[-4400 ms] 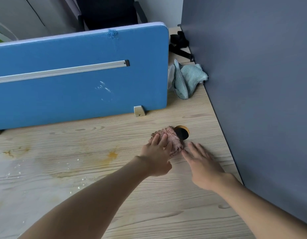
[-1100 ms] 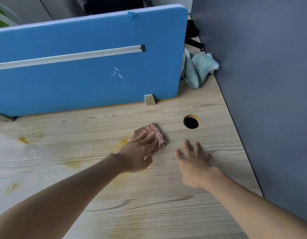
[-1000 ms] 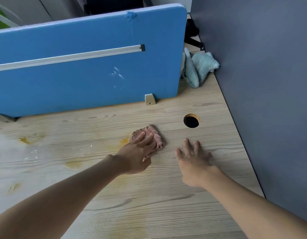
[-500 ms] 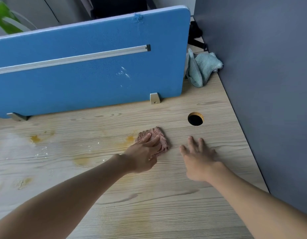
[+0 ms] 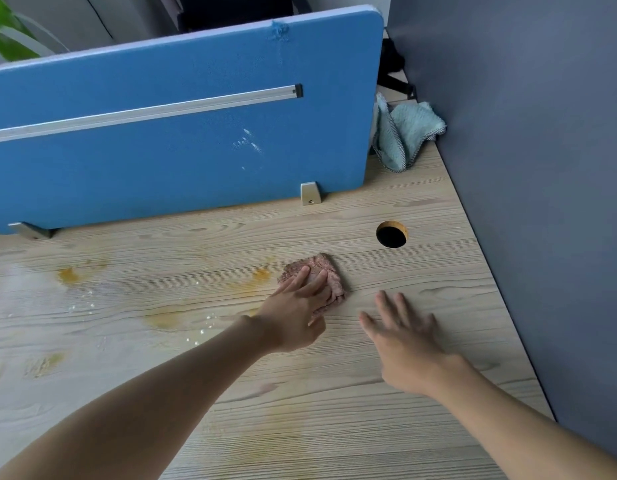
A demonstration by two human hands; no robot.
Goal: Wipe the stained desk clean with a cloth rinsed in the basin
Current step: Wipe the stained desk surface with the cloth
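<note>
A folded pink-brown cloth [image 5: 326, 270] lies on the light wooden desk [image 5: 334, 393]. My left hand [image 5: 296, 313] presses flat on the cloth with straight fingers. An orange stain [image 5: 260, 274] sits just left of the cloth. More yellow stains [image 5: 68, 274] and white crumbs [image 5: 205, 325] spread over the left half of the desk. My right hand [image 5: 404, 337] rests flat on the desk to the right of the cloth, fingers spread, holding nothing. No basin is in view.
A blue divider panel [image 5: 179, 140] stands along the back of the desk. A grey partition [image 5: 542, 168] walls the right side. A round cable hole [image 5: 391, 234] opens behind my right hand. A light blue towel [image 5: 404, 133] lies in the back right corner.
My left hand slid the cloth leftward from the cable hole to the edge of the orange stain. My right hand stayed flat on the desk.
</note>
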